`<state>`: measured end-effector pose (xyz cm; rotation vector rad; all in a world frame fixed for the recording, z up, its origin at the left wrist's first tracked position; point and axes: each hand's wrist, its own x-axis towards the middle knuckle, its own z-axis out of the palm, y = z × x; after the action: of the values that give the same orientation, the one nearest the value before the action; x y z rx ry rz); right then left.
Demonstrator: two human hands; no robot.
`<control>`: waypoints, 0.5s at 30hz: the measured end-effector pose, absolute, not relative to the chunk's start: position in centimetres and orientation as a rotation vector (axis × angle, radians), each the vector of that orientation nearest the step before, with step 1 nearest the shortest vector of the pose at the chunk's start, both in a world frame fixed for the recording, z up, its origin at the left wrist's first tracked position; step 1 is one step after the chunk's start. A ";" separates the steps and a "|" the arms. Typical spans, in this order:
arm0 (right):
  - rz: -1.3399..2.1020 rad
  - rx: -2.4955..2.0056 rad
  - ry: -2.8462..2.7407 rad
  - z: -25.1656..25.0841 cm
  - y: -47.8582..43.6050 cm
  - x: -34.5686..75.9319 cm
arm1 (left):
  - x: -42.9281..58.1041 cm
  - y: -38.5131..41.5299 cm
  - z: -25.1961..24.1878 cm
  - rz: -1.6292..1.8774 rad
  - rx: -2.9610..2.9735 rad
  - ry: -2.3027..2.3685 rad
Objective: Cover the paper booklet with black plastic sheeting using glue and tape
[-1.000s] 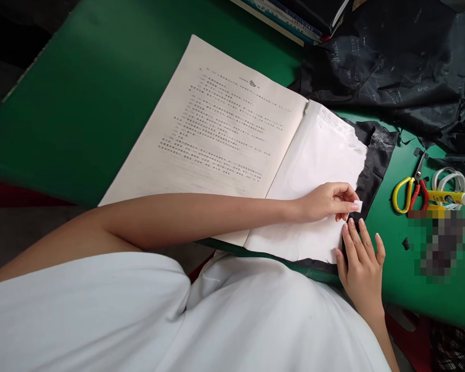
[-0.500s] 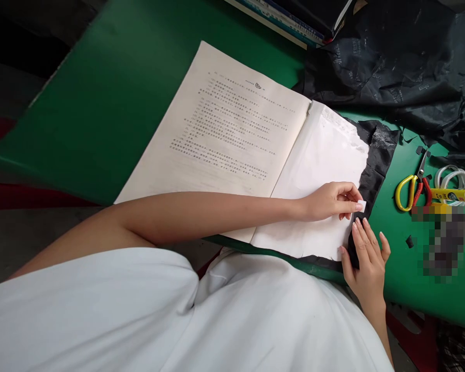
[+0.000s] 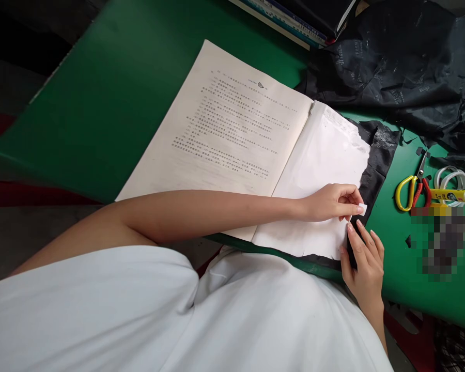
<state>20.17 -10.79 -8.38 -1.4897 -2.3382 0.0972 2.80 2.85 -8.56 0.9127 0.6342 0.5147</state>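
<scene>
Pinching small white scrap [image 3: 363, 208] in left hand [image 3: 333, 202], right hand [image 3: 363, 261] flat on black sheet [image 3: 376, 155]

1. A plain white cloth shirt [image 3: 101, 310] covers the torso, smooth apart from soft folds and one deeper crease near its middle.
2. The short left sleeve [image 3: 155, 258] ends in a rounded hem high on the arm.
3. Below that hem the left forearm [image 3: 217, 209] is bare and slim.
4. The left hand [image 3: 333, 202] and right hand [image 3: 366, 266] are bare, with fairly long, rounded, glossy nails.
5. The right wrist [image 3: 374, 315] shows bare beside the shirt's edge.
</scene>
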 end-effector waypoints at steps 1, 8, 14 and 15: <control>0.102 -1.494 -2.351 -8.3 -10.8 20.1 | 2.8 2.8 -8.6 0.513 0.912 0.632; 0.185 -1.516 -2.364 -8.2 -10.7 20.4 | 2.7 2.8 -8.8 0.514 0.919 0.621; 0.196 -1.454 -2.235 -7.8 -10.8 20.1 | 2.7 2.8 -8.8 0.507 0.946 0.622; 0.161 -1.467 -2.189 -7.6 -10.9 20.1 | 2.7 2.7 -8.8 0.501 0.955 0.623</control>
<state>20.05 -10.87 -7.61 -1.4674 -2.1891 0.1612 2.67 2.74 -8.80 0.9547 0.6229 0.5013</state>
